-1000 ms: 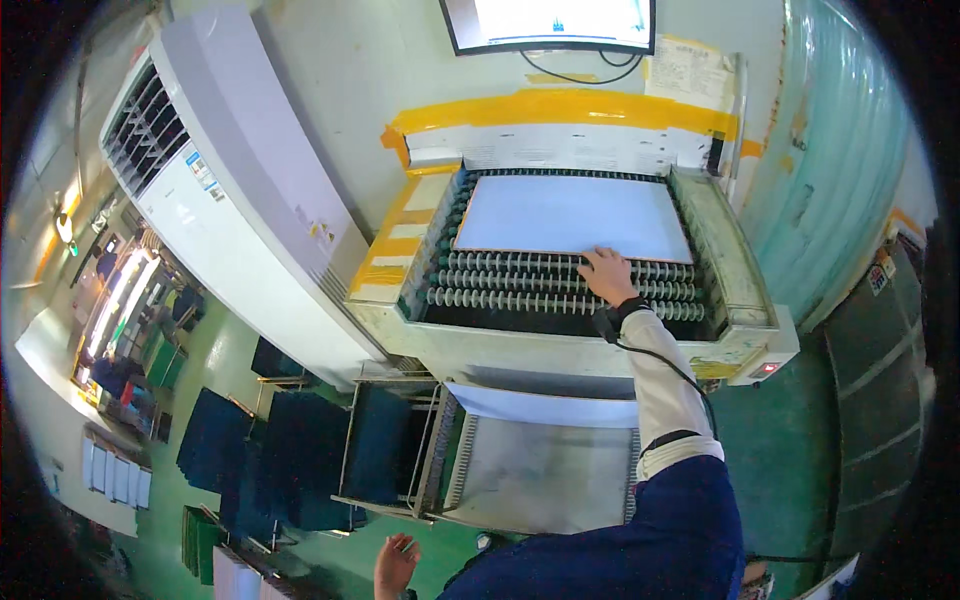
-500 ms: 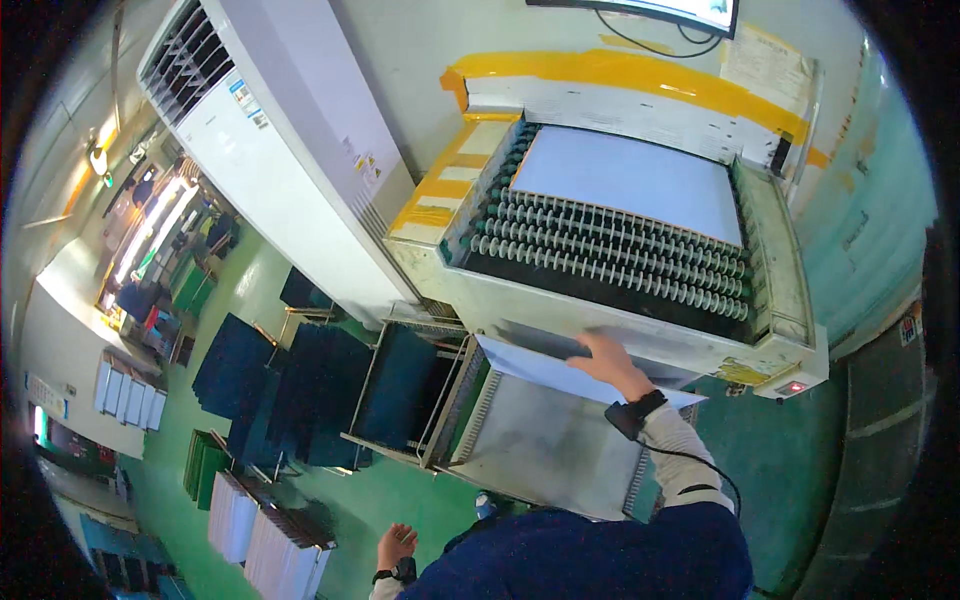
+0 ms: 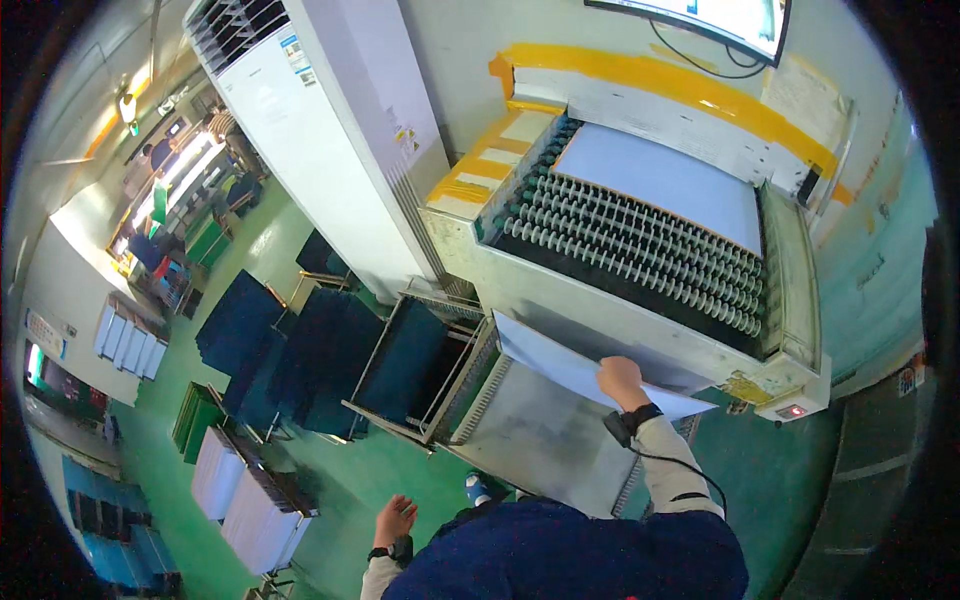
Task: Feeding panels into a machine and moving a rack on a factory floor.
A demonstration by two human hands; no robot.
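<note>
My right hand point(image 3: 622, 383) is closed on the upper edge of a thin bluish-white panel point(image 3: 545, 352). The panel leans in a slotted metal rack point(image 3: 560, 432) in front of the roller machine, and it looks slightly bowed. My fingertips on its far side are hidden. Low and to the left, my left hand point(image 3: 396, 518) hangs over the floor, away from any object, its fingers loosely bent and holding nothing. A second bluish-white panel point(image 3: 665, 180) lies flat on the machine, behind rows of ribbed rollers point(image 3: 630, 250).
The roller machine point(image 3: 620, 300) stands directly ahead, with a tall white air conditioner point(image 3: 320, 140) to its left. A metal cart point(image 3: 410, 360) touches the rack's left side. Dark panels point(image 3: 325, 360) and stacked white panels point(image 3: 262, 530) stand farther left. A monitor point(image 3: 720, 25) hangs above.
My right hand, fingers spread earlier, has closed on the panel's upper edge. The panel now tilts and bows more toward me. My view has shifted slightly.
</note>
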